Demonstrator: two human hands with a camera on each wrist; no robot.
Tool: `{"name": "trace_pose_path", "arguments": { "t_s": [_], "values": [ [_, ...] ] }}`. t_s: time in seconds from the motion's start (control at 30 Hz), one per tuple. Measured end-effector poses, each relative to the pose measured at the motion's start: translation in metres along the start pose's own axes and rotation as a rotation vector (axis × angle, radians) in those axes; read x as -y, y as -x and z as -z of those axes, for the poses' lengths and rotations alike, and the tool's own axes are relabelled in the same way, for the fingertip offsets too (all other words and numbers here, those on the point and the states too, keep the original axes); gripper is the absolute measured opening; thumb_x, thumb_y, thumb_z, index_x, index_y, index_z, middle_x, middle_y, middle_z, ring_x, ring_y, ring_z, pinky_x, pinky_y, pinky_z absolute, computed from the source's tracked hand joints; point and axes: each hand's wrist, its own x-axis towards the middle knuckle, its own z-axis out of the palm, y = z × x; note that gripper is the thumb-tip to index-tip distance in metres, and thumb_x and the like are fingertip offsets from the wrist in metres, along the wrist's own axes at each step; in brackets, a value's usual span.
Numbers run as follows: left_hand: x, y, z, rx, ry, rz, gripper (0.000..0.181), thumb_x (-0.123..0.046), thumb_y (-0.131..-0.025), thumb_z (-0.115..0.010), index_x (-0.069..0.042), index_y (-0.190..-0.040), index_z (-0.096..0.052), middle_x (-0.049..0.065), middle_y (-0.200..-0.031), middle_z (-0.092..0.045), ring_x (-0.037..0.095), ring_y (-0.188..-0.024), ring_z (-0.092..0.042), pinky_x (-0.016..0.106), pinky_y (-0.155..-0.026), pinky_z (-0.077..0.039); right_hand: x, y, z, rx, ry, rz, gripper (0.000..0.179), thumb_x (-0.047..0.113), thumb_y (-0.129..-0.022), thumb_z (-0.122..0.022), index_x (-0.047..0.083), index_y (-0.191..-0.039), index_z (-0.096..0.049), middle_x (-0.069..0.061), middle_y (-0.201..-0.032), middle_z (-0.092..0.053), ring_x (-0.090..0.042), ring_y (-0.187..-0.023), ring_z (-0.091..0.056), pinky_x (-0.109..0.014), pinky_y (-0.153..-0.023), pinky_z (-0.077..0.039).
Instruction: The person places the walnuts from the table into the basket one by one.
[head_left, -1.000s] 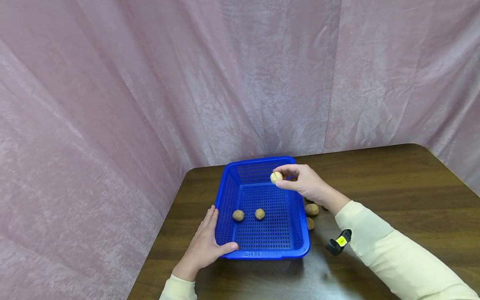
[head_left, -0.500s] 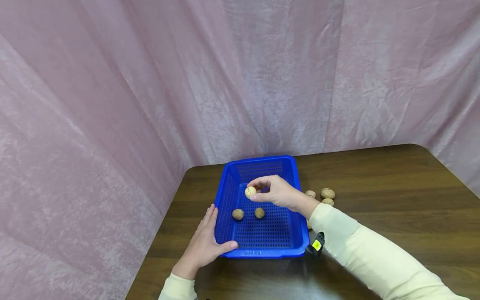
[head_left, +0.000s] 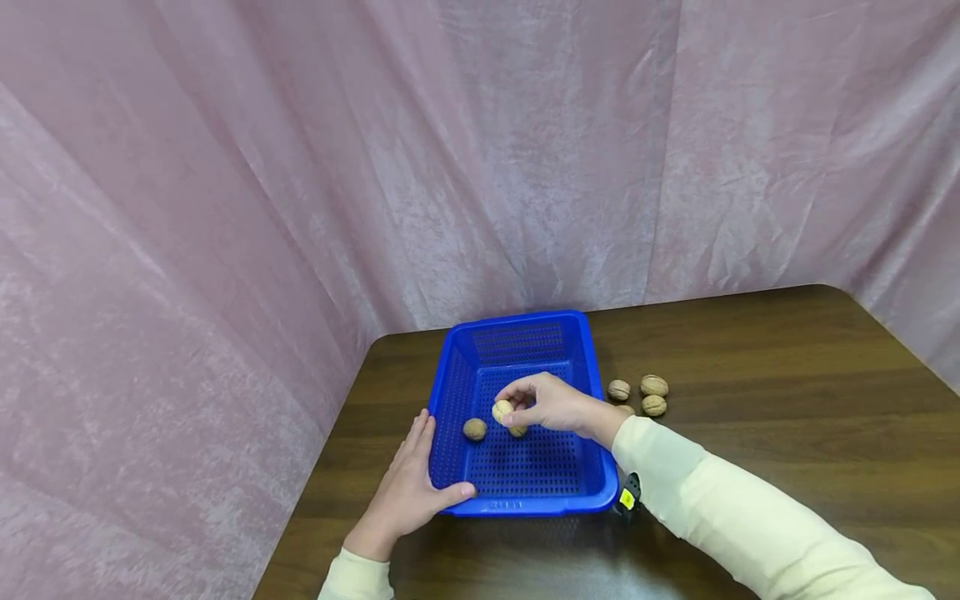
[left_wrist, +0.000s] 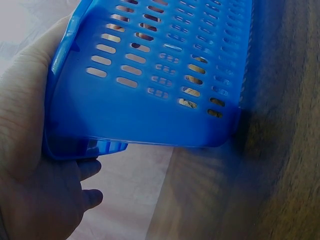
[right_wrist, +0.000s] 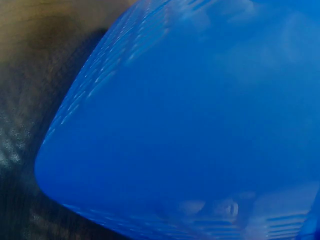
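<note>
My right hand (head_left: pixel 553 403) pinches a pale walnut (head_left: pixel 502 411) between thumb and fingertips, low inside the blue plastic basket (head_left: pixel 536 506). Below it, another walnut (head_left: pixel 518 432) is partly covered by the held one and the thumb. A browner walnut (head_left: pixel 475 429) lies on the basket floor to the left. My left hand (head_left: pixel 405 493) holds the basket's near left corner, thumb over the front rim and fingers along the outer left side. In the left wrist view that hand (left_wrist: pixel 37 165) wraps the rim. Only the basket wall (right_wrist: pixel 190 115) fills the right wrist view; the hand is out of sight there.
Several walnuts lie on the brown wooden table (head_left: pixel 750 375) right of the basket, among them one walnut (head_left: pixel 654 385) and another walnut (head_left: pixel 618 390). A pink curtain (head_left: pixel 525 167) hangs behind and to the left. The right wrist carries a black camera (head_left: pixel 628 493).
My right hand has carried the pale walnut leftward over the right rim, then lowered it into the basket. Walnuts beyond the right rim have come into sight. The left hand keeps its place.
</note>
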Motion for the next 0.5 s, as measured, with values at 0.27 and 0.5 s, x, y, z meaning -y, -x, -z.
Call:
{"name": "trace_pose_path", "arguments": {
  "t_s": [0.27, 0.5],
  "values": [
    [0.0024, -0.0033, -0.0003, 0.006, -0.011, 0.010, 0.119, -0.065, -0.069, -0.074, -0.002, -0.153, -0.018, 0.006, -0.161, -0.006, 0.029, -0.145, -0.010, 0.054, -0.113, -0.017, -0.0037, -0.0049, -0.0022, 0.055, 0.154, -0.011, 0.026, 0.018, -0.083, -0.077, 0.013, -0.108, -0.071, 0.002, -0.090, -0.066, -0.019, -0.087, -0.059, -0.031, -0.076, -0.048],
    [0.0034, -0.0029, -0.0018, 0.002, -0.004, 0.001, 0.119, -0.067, -0.069, -0.073, -0.001, -0.152, -0.019, 0.009, -0.160, -0.007, 0.031, -0.145, -0.011, 0.056, -0.112, -0.018, -0.0061, -0.0062, -0.0056, 0.068, 0.263, -0.058, 0.025, 0.020, -0.080, -0.079, 0.016, -0.104, -0.072, 0.005, -0.087, -0.066, -0.013, -0.082, -0.058, -0.029, -0.075, -0.048]
  ]
}}
